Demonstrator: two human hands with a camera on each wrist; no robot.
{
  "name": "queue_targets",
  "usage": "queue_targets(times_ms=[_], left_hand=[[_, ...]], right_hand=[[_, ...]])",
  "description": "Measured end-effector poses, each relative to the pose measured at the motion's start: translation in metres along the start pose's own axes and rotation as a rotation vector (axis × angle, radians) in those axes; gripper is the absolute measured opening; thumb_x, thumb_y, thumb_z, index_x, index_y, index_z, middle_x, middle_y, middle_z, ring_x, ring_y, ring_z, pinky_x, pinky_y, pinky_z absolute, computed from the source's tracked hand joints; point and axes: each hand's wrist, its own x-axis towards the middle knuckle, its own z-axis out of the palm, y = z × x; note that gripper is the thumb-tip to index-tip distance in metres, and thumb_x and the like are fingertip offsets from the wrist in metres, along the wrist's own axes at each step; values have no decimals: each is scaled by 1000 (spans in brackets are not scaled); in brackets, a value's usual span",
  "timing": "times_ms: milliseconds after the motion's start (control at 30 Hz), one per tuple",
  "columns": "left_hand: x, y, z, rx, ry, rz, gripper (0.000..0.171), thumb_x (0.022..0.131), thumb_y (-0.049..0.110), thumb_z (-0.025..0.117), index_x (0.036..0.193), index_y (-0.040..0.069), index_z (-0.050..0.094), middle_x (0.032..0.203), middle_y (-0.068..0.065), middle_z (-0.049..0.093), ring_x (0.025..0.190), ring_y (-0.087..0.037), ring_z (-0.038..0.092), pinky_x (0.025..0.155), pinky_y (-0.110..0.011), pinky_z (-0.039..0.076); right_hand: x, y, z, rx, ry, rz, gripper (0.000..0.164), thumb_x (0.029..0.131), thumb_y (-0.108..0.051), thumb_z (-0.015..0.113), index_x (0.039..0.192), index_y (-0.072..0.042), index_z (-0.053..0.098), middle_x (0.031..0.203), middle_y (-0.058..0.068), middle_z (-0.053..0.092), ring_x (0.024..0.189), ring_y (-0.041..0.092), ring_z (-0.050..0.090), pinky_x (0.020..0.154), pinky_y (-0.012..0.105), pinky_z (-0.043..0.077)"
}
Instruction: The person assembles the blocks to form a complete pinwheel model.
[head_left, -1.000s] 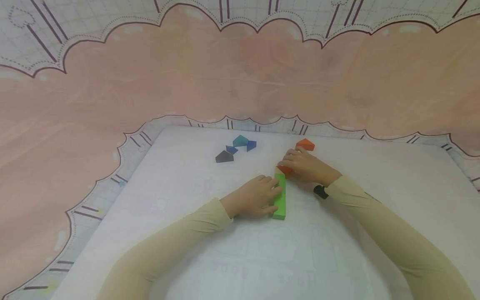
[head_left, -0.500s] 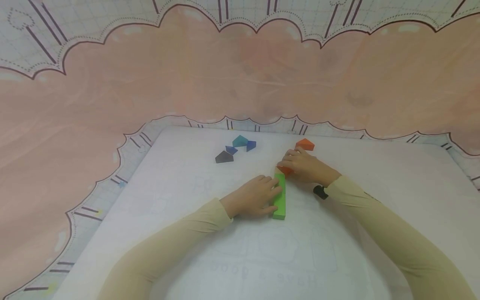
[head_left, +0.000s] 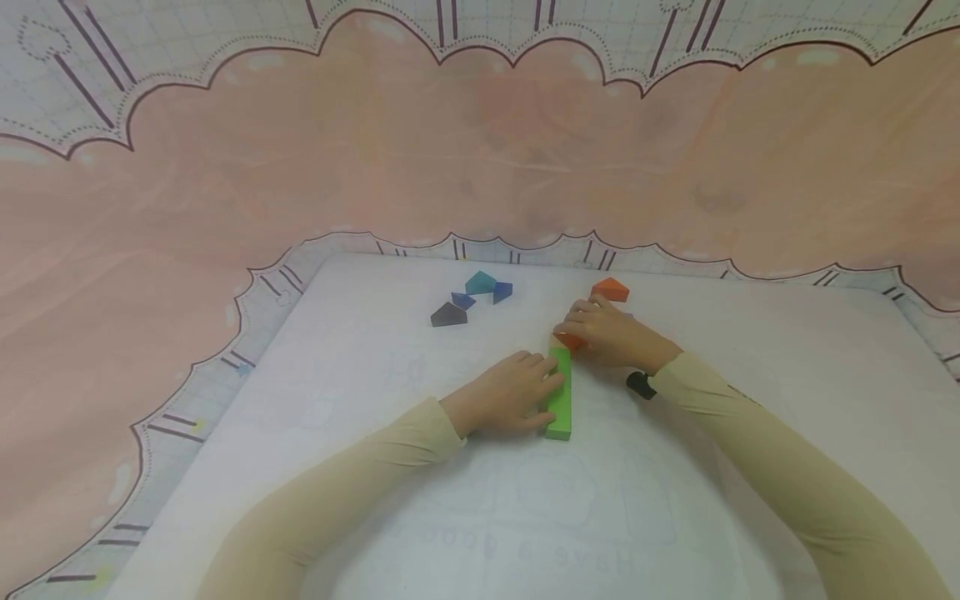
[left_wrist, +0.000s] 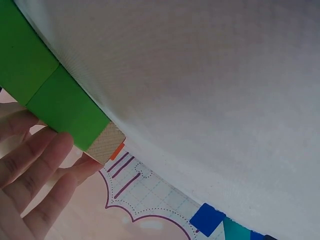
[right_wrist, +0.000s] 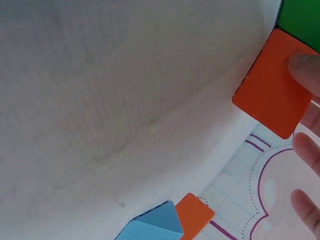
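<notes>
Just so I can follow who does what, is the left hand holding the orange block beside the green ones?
No: the left hand touches the green blocks, while the right hand grips that orange block.

The green blocks (left_wrist: pixel 70 105) look smoothly painted, while the pale end face (left_wrist: pixel 106 142) beside them is bare wood (its fine grain shows). The orange block (right_wrist: pixel 272 82) has a smooth, matt coat. The white tabletop (right_wrist: pixel 125 125) bears a cloth-like weave; the sleeves (head_left: pixel 337 483) are matt, wrinkled cloth.
</notes>
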Motion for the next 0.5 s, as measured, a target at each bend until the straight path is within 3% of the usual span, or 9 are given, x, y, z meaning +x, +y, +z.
queue_targets(times_ms=[500], left_hand=[[0,0,1,-7,-4,-3,46,92,47,48,125,14,49,129,-6,51,115,-20,50,106,-36,37]], right_hand=[[0,0,0,7,9,-2,43,77,-4,73,117,-14,64,106,4,67,108,25,54,105,49,35]])
